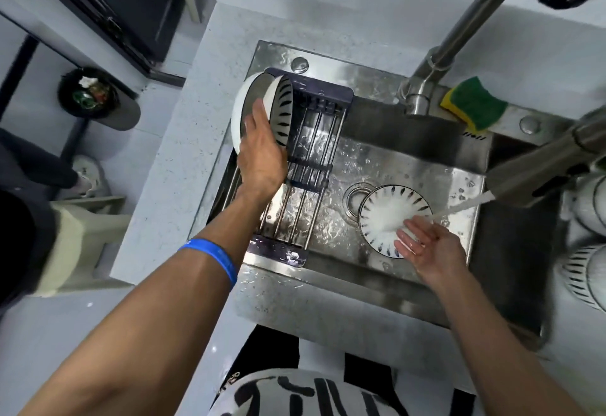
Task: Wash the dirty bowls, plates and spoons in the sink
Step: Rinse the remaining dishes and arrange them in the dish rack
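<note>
Reaching across a steel sink (406, 159), a person works two dishes at once. The left hand (262, 153), with a blue wristband (213, 260) on its forearm, lies against a striped bowl (280, 110) standing on edge at the far left end of a drying rack (311, 159). Its fingers are extended along the bowl's rim rather than curled round it (whether the thumb hooks the hidden side cannot be told). Just behind the bowl, also on edge, leans a white plate (236, 120), touching or nearly touching it.

The rack spans the left part of the sink, its metal bars wet and bare toward the near end.

In the basin, beside the drain (355, 200), a second bowl (387, 215) with dark dashes round its rim sits tilted toward the camera. The right hand (426, 245) holds it at the near right edge, fingers loosely curved over the rim and into the bowl. A stream of water (465, 205) from the pull-out faucet (537, 169) runs in from the right and lands at the bowl's rim, close to the fingers; the inside of the bowl looks white and foamy.

A green-and-yellow sponge (472, 104) rests on the sink's back ledge, near the faucet's base. More striped bowls (583, 271) are stacked at the right edge of the view, well apart from the rack.
</note>
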A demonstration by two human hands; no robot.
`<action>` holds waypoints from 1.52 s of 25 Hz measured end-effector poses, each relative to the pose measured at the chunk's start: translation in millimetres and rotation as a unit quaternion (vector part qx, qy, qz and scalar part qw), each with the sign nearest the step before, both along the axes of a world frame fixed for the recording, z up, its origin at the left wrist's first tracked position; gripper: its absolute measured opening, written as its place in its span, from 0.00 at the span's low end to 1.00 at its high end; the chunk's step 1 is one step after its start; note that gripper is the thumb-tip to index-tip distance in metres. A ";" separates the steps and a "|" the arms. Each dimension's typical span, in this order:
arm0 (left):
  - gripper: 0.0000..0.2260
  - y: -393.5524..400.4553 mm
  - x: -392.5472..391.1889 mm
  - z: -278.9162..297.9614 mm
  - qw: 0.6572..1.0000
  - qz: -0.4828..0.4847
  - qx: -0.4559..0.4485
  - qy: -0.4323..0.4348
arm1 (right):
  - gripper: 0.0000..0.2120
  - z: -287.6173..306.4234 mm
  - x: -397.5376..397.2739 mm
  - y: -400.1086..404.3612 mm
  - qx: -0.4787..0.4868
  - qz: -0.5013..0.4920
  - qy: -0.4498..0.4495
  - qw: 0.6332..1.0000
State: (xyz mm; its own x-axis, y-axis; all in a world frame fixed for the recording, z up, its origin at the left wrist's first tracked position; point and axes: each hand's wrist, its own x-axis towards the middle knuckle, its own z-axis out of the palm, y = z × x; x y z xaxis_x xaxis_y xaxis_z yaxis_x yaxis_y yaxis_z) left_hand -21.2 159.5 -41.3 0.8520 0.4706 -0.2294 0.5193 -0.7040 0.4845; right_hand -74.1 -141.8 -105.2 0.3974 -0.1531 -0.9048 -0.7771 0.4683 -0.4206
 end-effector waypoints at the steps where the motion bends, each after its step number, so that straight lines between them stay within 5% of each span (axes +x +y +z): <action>1: 0.39 0.0 3.2 -2.7 1.000 0.002 0.003 0.004 | 0.13 0.9 0.1 -0.7 -0.001 0.003 -0.001 1.000; 6: 0.36 9.3 5.2 -10.7 0.999 0.005 -0.039 0.011 | 0.17 -0.2 -7.4 -4.4 0.006 0.013 -0.009 1.000; 14: 0.31 -61.7 -31.2 -6.6 0.989 -0.065 -0.016 -0.135 | 0.12 5.9 -13.1 -15.8 -0.012 0.087 0.000 0.996; 21: 0.16 -183.0 -55.2 -52.6 0.954 -0.149 -0.254 0.051 | 0.06 -32.6 -16.6 -47.2 -0.127 0.158 0.001 0.979; 23: 0.10 -220.0 -46.5 -66.0 0.922 -0.123 -0.357 0.091 | 0.08 -59.9 -12.7 -56.8 -0.197 0.185 0.016 0.963; 27: 0.08 -261.0 -9.3 -76.8 0.896 -0.059 -0.429 0.094 | 0.18 -114.2 0.0 -80.6 -0.345 0.356 0.052 0.867; 32: 0.10 -235.4 -5.3 -81.4 0.876 0.052 -0.462 0.127 | 0.20 -142.6 12.3 -69.5 -0.358 0.388 0.070 0.847; 38: 0.09 -215.0 -28.1 -88.9 0.868 0.151 -0.460 0.108 | 0.18 -144.2 12.5 -74.8 -0.363 0.343 0.077 0.863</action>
State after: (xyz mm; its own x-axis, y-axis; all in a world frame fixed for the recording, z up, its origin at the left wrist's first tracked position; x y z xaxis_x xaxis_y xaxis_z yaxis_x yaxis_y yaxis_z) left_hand -49.3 -55.4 -130.2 0.6122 0.1980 -0.7655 0.7613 0.1140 0.6383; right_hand -61.6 -216.6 -249.4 0.5039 -0.4787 -0.7190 -0.8392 -0.4684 -0.2763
